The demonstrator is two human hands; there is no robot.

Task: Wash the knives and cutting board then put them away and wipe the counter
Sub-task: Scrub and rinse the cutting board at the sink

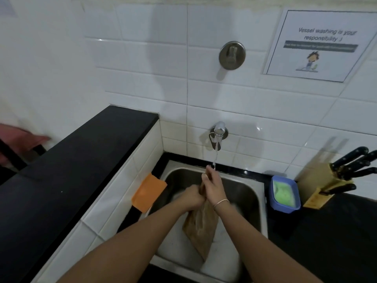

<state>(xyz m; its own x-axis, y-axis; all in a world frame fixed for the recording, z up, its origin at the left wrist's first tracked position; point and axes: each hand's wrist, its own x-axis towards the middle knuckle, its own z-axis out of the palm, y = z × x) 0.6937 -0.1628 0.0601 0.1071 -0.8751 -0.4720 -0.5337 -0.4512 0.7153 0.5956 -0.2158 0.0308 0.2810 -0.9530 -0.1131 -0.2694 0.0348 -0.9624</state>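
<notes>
A brown wooden cutting board (201, 227) stands on edge over the steel sink (250, 193), tilted toward me. My left hand (192, 197) is shut on its upper left edge. My right hand (214, 184) lies flat against the board's top, fingers extended, under the stream from the wall tap (219, 131). A wooden knife block (324, 186) with several black-handled knives (355, 166) stands on the black counter (336, 231) at the right.
A blue tub of green soap (284, 194) sits between sink and knife block. An orange cloth (149, 192) hangs over the tiled ledge left of the sink. A raised black ledge (71, 160) runs along the left. White foam lies in the sink bottom.
</notes>
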